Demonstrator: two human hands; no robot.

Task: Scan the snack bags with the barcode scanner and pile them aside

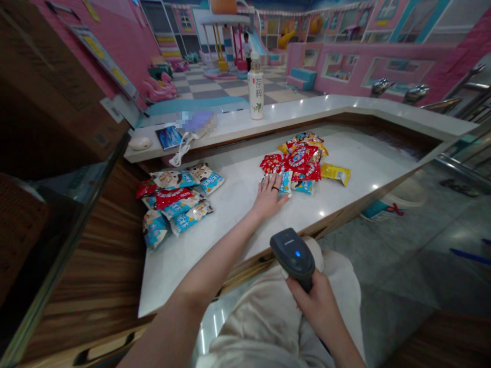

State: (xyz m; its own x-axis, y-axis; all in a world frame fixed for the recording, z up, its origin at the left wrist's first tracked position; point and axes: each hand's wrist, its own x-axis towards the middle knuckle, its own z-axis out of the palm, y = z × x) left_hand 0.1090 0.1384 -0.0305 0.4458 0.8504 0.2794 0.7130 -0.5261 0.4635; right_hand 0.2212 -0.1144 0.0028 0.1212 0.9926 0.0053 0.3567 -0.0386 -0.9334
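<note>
Your left arm [199,271] is bare and reaches out long and nearly straight, running from the lower left up and away from you to the wrist. Your left hand [268,197] lies flat at the end of it, palm down, fingers [276,180] stretched forward and slightly apart, a dark ring on one of them, thumb out to the side. Your right hand [312,301] is drawn in close above your lap, its fingers curled tight around the handle of a scanner [293,254], its forearm coming up from the bottom right edge
</note>
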